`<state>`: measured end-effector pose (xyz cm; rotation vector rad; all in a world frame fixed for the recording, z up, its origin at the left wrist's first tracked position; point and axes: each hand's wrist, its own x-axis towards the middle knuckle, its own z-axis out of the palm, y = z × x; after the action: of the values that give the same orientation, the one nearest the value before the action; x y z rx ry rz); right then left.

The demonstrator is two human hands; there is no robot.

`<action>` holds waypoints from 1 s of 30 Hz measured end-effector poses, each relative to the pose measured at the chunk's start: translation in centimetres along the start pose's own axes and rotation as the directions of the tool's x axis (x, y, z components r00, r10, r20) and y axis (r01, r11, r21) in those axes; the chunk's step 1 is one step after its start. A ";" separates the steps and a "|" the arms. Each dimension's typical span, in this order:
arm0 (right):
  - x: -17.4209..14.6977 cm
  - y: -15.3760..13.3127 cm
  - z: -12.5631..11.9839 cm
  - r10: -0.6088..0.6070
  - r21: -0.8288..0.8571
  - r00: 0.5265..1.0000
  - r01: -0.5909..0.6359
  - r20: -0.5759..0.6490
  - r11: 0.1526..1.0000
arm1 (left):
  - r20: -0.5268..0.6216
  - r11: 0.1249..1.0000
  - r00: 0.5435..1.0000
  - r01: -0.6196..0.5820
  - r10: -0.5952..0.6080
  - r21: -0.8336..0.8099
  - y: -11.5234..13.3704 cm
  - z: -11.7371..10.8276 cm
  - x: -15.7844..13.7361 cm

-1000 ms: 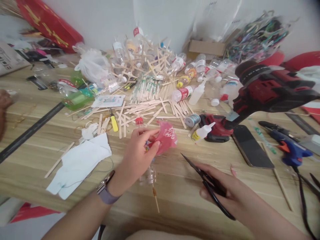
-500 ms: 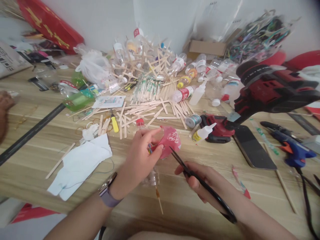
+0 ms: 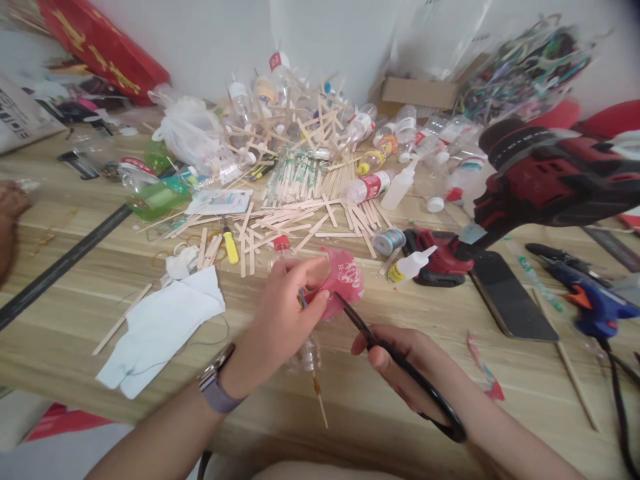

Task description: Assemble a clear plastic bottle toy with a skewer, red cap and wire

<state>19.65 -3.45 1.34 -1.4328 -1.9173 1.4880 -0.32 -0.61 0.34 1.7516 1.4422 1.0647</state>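
Observation:
Between thumb and fingers, my left hand (image 3: 295,297) pinches a piece of red plastic film (image 3: 345,277) with white lettering. My right hand (image 3: 400,353) is wrapped round black-handled scissors (image 3: 380,340), whose blade tips reach the lower edge of the film beside my left thumb. Under my left hand lies a clear plastic bottle (image 3: 309,353), partly hidden, with a thin wooden stick (image 3: 321,400) jutting from its near end. A red cap (image 3: 281,244) shows just beyond my left fingers. A narrow red film scrap (image 3: 484,370) lies to the right of my right hand.
Several craft sticks (image 3: 280,217) and plastic bottles are heaped at the back. On the right are a cordless drill (image 3: 545,177), a phone (image 3: 513,297) and a blue glue gun (image 3: 597,300). White cloth (image 3: 165,330) lies left; another person's hand (image 3: 11,203) is at the left edge.
The scissor tips have shifted slightly left along the film's lower edge, toward my left thumb. The handles have swung a little left. My left hand keeps its pinch.

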 end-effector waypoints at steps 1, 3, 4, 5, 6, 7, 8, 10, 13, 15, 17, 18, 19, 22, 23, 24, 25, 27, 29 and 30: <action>0.0 0.0 0.1 0.001 -0.012 1.000 -0.001 -0.003 1.000 | 0.005 1.000 1.000 -0.003 0.003 -0.007 0.0 0.0 0.0; 0.1 0.1 0.0 -0.014 -0.054 1.000 0.014 -0.005 0.998 | 0.012 1.000 1.000 -0.001 0.001 -0.009 -0.1 0.1 0.0; 0.2 0.2 -0.1 -0.031 -0.090 0.999 0.030 -0.011 0.995 | 0.013 1.000 1.000 0.001 -0.001 -0.003 -0.1 0.1 0.0; 0.2 0.3 -0.3 -0.049 -0.138 0.999 0.045 -0.023 0.989 | 0.009 1.000 1.000 0.003 -0.003 0.007 -0.2 0.1 0.0; 0.2 0.6 -0.6 -0.062 -0.199 0.997 0.052 -0.042 0.979 | 0.003 1.000 1.000 0.002 -0.002 0.019 -0.2 0.0 0.1; 0.1 0.9 -0.9 -0.066 -0.271 0.996 0.046 -0.066 0.962 | -0.002 0.999 1.000 -0.004 0.004 0.031 -0.3 0.0 0.1; 0.0 1.3 -1.3 -0.064 -0.352 0.993 0.026 -0.096 0.936 | -0.005 0.999 1.000 -0.016 0.016 0.044 -0.3 0.0 0.1; -0.4 2.2 -2.0 -0.064 -0.509 0.988 -0.018 -0.142 0.860 | 0.009 0.996 0.999 -0.049 0.049 0.074 -0.4 -0.1 0.2; -1.3 3.3 -2.8 -0.113 -0.677 0.987 0.005 -0.115 0.736 | 0.065 0.983 0.993 -0.103 0.094 0.153 -0.1 -0.3 0.3; -1.9 3.1 -3.2 -0.167 -0.747 0.981 0.040 -0.096 0.663 | 0.106 0.968 0.987 -0.140 0.120 0.206 0.1 -0.3 0.3; -2.0 2.0 -3.3 -0.275 -0.781 0.952 0.069 -0.135 0.621 | 0.143 0.954 0.979 -0.176 0.145 0.241 0.3 -0.3 0.4; -1.9 1.2 -3.3 -0.353 -0.783 0.920 0.092 -0.169 0.616 | 0.164 0.948 0.974 -0.195 0.156 0.253 0.3 -0.3 0.4; -1.5 0.3 -3.2 -0.438 -0.775 0.875 0.128 -0.206 0.619 | 0.185 0.941 0.968 -0.214 0.169 0.262 0.3 -0.3 0.4; 0.3 -2.0 -2.3 -0.600 -0.762 0.771 0.254 -0.213 0.596 | 0.243 0.926 0.950 -0.259 0.194 0.276 0.3 -0.2 0.6; 1.1 -2.5 -1.9 -0.608 -0.756 0.779 0.303 -0.153 0.579 | 0.263 0.923 0.945 -0.266 0.193 0.279 0.2 -0.2 0.6; 1.8 -2.7 -1.5 -0.582 -0.755 0.805 0.308 -0.118 0.579 | 0.279 0.921 0.941 -0.271 0.192 0.280 0.2 -0.2 0.6; 2.5 -2.8 -1.2 -0.536 -0.762 0.839 0.285 -0.094 0.581 | 0.289 0.919 0.937 -0.278 0.195 0.279 0.1 -0.2 0.6; 3.5 -2.4 -0.7 -0.445 -0.772 0.890 0.215 -0.097 0.598 | 0.290 0.914 0.932 -0.298 0.217 0.274 -0.1 -0.3 0.6; 3.8 -1.8 -0.7 -0.435 -0.789 0.891 0.174 -0.129 0.590 | 0.268 0.912 0.935 -0.306 0.234 0.272 -0.3 -0.4 0.5; 3.7 -1.6 -0.9 -0.459 -0.798 0.874 0.160 -0.159 0.581 | 0.260 0.912 0.937 -0.305 0.235 0.274 -0.4 -0.4 0.5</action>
<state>17.87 0.20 1.91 -1.3815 -2.4997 0.1532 -0.82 -0.07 0.32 2.2734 1.3041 0.7693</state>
